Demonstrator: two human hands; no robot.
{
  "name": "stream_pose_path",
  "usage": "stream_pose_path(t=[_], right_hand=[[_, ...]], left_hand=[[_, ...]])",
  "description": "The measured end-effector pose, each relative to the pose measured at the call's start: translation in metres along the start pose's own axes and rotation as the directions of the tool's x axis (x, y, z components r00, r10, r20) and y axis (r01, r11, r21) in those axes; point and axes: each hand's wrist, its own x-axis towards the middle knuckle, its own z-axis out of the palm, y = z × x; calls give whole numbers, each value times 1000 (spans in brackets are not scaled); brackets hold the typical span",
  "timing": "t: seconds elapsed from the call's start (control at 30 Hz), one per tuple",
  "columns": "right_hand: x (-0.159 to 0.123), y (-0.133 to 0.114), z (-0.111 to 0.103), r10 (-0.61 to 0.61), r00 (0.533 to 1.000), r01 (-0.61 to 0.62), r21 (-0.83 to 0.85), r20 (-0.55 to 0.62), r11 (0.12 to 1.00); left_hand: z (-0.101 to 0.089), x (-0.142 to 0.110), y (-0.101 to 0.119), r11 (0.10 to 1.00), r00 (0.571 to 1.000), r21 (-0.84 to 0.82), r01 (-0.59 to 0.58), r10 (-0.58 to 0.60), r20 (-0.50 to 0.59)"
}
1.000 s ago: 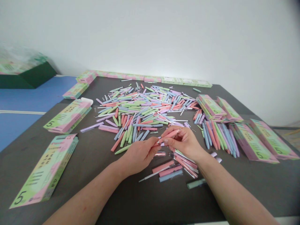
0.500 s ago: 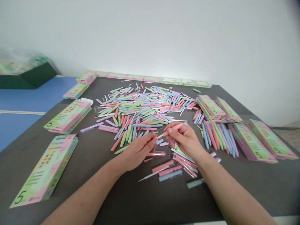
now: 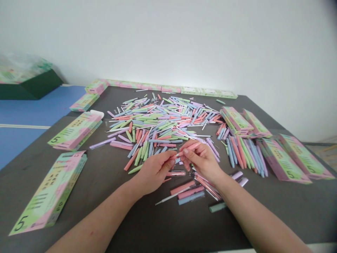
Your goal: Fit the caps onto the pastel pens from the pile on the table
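My right hand (image 3: 204,162) is closed on a pink pen barrel (image 3: 194,146) above the front of the pen pile. My left hand (image 3: 156,171) pinches the far end of a thin white pen refill (image 3: 178,155), with a short stretch showing between my hands. That refill runs into the near end of the barrel; how deep it goes is hidden. Under my hands lie pink caps and tubes (image 3: 187,191), a blue cap (image 3: 190,198), a loose white refill (image 3: 168,199) and a green cap (image 3: 217,207). My fingers cover some of these parts.
A large heap of pastel pen parts (image 3: 158,119) spreads over the dark table (image 3: 147,225). A row of pens (image 3: 244,153) lies at right beside stacked boxes (image 3: 286,160). More boxes (image 3: 52,191) stand at left and along the wall. A dark green bin (image 3: 34,86) sits back left.
My right hand has moved slightly left and down, bringing the pink barrel closer to my left hand. Less of the white refill now shows between them.
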Motion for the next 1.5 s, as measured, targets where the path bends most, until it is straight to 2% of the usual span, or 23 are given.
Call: stream_pose_path(t=[0.3, 0.57, 0.7, 0.97, 1.27, 1.5], right_hand=[[-3, -2, 8, -27, 999, 26, -42, -28, 999], [-2, -4, 1, -62, 998, 63, -47, 8, 997], [-2, -4, 2, -29, 999, 30, -59, 21, 998], [-3, -3, 7, -15, 1000, 15, 13, 4, 1000], [-2, 3, 6, -35, 999, 35, -5, 13, 999], [-2, 4, 7, -65, 998, 65, -42, -7, 997]], left_hand=[[-2, 0, 7, 1000, 1000, -26, 4, -4, -2], [-7, 1, 5, 999, 1000, -38, 14, -15, -3], [-8, 1, 6, 999, 1000, -44, -7, 8, 16], [-4, -1, 6, 999, 999, 19, -42, 42, -15], [-4, -2, 6, 998, 998, 27, -63, 63, -13], [0, -2, 3, 989, 997, 144, -46, 53, -49]])
